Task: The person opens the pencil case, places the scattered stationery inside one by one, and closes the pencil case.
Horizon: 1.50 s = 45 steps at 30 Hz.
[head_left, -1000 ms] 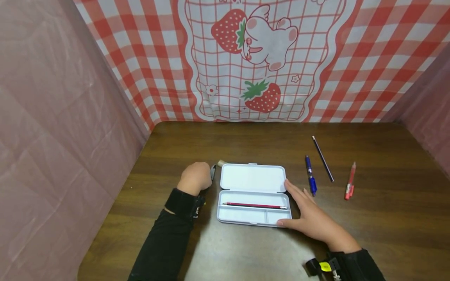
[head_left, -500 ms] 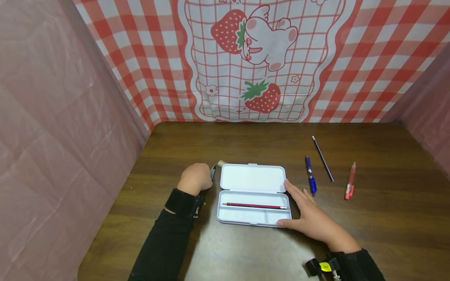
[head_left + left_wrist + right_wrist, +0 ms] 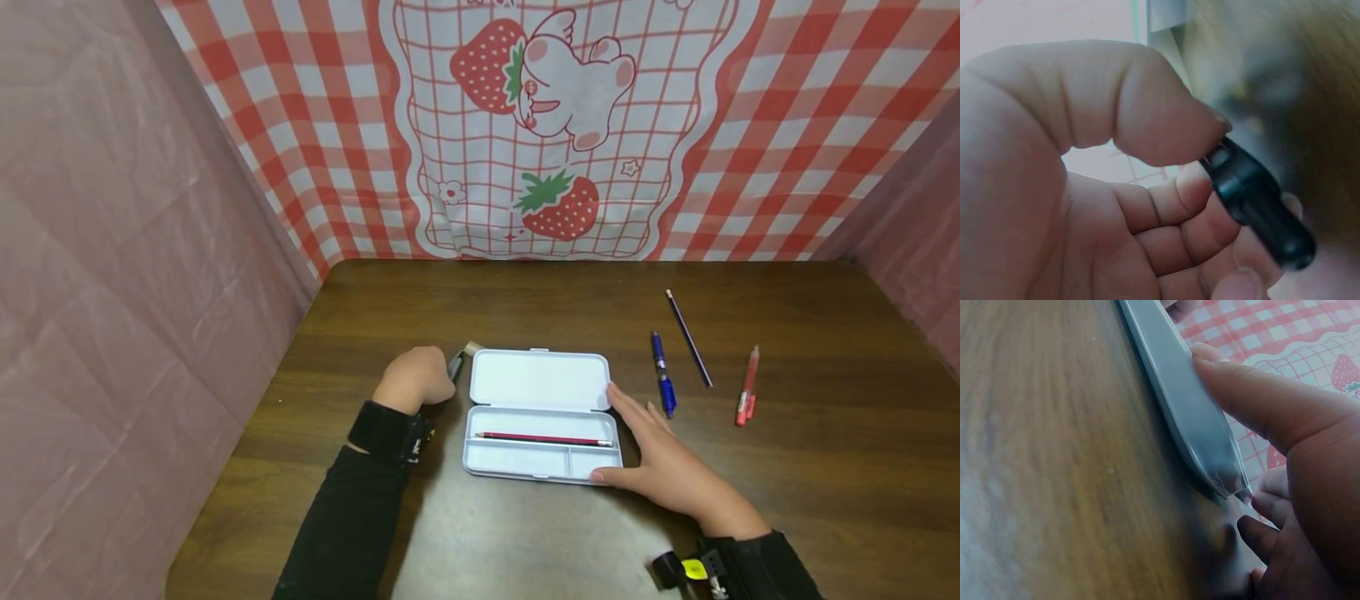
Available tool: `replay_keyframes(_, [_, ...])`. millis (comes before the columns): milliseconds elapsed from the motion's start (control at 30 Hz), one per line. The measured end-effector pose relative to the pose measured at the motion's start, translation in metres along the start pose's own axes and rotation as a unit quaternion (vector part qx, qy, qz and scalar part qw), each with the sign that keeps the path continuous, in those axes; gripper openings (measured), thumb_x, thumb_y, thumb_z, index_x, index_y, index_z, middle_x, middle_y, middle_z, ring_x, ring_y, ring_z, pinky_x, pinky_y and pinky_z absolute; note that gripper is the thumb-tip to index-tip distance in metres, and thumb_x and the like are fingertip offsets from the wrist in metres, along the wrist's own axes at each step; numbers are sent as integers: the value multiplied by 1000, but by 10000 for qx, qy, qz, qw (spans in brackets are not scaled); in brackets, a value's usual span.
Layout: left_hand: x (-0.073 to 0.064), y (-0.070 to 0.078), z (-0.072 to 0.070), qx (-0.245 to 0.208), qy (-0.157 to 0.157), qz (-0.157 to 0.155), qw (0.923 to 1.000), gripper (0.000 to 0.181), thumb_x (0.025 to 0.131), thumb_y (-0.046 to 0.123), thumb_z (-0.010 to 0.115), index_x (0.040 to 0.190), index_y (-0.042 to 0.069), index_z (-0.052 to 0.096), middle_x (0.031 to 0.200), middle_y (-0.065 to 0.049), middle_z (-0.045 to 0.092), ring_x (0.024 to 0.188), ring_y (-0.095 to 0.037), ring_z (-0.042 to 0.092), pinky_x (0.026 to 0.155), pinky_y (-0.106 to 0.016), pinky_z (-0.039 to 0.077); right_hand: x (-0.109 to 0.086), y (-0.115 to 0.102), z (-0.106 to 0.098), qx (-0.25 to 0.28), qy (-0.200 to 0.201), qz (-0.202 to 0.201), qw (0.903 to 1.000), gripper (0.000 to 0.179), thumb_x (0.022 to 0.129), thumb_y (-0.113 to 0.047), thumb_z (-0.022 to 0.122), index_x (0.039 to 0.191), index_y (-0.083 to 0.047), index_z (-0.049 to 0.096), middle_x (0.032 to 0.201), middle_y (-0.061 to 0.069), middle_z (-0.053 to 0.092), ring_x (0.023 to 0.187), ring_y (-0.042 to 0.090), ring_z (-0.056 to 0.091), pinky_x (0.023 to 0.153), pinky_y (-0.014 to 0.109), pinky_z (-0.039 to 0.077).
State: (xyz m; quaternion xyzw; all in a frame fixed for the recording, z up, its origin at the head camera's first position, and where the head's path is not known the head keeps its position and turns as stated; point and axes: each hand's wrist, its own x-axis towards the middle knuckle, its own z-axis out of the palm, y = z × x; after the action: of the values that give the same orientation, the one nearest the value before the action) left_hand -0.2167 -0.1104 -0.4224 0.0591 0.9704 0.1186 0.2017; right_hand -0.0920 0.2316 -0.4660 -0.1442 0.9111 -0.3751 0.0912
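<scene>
An open white pencil case (image 3: 517, 461) lies on the table with its lid (image 3: 540, 381) folded back. Inside its tray rests a red-and-black pencil (image 3: 547, 439). To the left of the case, my left hand (image 3: 416, 379) pinches a dark pen (image 3: 1260, 206) between thumb and fingers. The pen's grey end (image 3: 455, 365) sticks out beside the lid, pointing toward a small tan object (image 3: 472, 348) at the lid's far left corner. My right hand (image 3: 663, 467) spreads along the case's right end, thumb at the front corner and a fingertip at the lid's edge.
On the right of the table lie a blue pen (image 3: 663, 379), a dark pencil (image 3: 688, 339) and a red pen (image 3: 747, 387). A red checked cloth (image 3: 337, 125) hangs behind the table, and a pink cloth (image 3: 150, 292) hangs at the left.
The left hand has shifted very slightly, and the pen's end now reaches a little farther toward the tan object. The right hand and the pencil case have stayed in place.
</scene>
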Motion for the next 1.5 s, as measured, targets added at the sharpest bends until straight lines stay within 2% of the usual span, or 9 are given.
replay_keyframes(233, [-5,2,-8,-96,243,-78,9996,11,88,15,68,85,5,66,82,-11,64,70,-27,59,60,-38,48,1,2,1,-41,-38,23,10000,118,80,-51,86,165,-9,17,169,20,15,151,52,9,115,72,3])
replay_keyframes(400, [-11,4,-14,-107,447,-45,9989,15,87,16,71,94,4,64,83,-10,64,70,-27,59,60,-38,48,1,1,1,-12,-37,16,10000,118,80,-52,85,165,-9,17,169,21,16,150,54,9,114,73,4])
replay_keyframes(467, [-15,6,-16,-104,516,24,9986,18,87,16,71,97,4,63,83,-10,63,70,-27,59,59,-38,48,1,0,1,10,-35,4,10000,118,80,-52,85,165,-9,17,169,21,16,150,56,9,113,74,4])
replay_keyframes(733, [-39,22,-30,-115,804,533,9953,17,84,11,71,95,7,59,77,-7,61,65,-24,56,56,-38,46,2,-1,1,2,-22,2,10000,117,80,-51,86,165,-9,17,169,21,16,149,56,8,113,74,4])
replay_keyframes(933, [-56,40,-33,24,676,946,9932,21,83,12,74,99,6,61,76,-4,62,65,-21,56,57,-36,47,2,-1,1,2,-18,40,10000,117,80,-51,86,165,-10,18,169,21,16,148,60,6,110,77,6])
replay_keyframes(1200, [-72,66,-25,235,369,1699,9845,18,82,13,75,94,12,63,76,1,61,65,-18,56,57,-34,48,-2,1,-1,47,33,16,10000,116,79,-50,87,165,-11,19,168,21,17,146,63,4,107,81,8])
replay_keyframes(1500, [-81,81,-15,446,77,2007,9786,22,86,17,77,103,13,63,78,3,61,66,-17,56,59,-31,46,0,2,0,15,59,-37,10000,116,79,-52,86,165,-10,20,168,21,18,146,63,5,107,80,8])
